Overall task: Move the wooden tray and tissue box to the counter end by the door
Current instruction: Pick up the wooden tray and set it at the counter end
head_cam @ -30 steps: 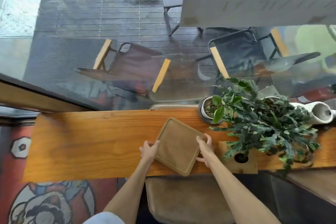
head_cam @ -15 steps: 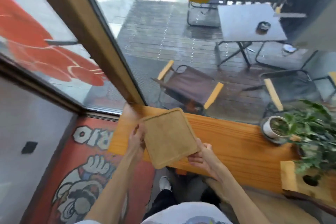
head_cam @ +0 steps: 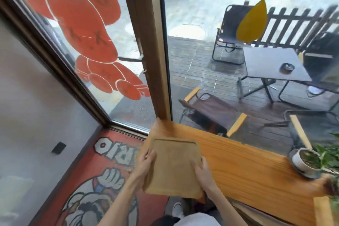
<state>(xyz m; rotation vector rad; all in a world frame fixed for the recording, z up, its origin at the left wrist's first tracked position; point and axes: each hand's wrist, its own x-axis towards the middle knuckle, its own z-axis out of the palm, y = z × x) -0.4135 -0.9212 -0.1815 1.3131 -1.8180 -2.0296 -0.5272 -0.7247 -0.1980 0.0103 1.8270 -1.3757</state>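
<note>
Both hands grip the square, pale wooden tray with rounded corners (head_cam: pixel 174 167): the left hand (head_cam: pixel 146 159) on its left edge, the right hand (head_cam: pixel 202 170) on its right. It sits at the orange wooden counter's (head_cam: pixel 247 167) door end, seemingly resting there.

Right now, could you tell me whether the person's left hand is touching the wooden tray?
Touching. The head view shows the left hand curled over the left edge of the wooden tray, fingers on its top surface; the right hand grips the opposite edge.
</note>
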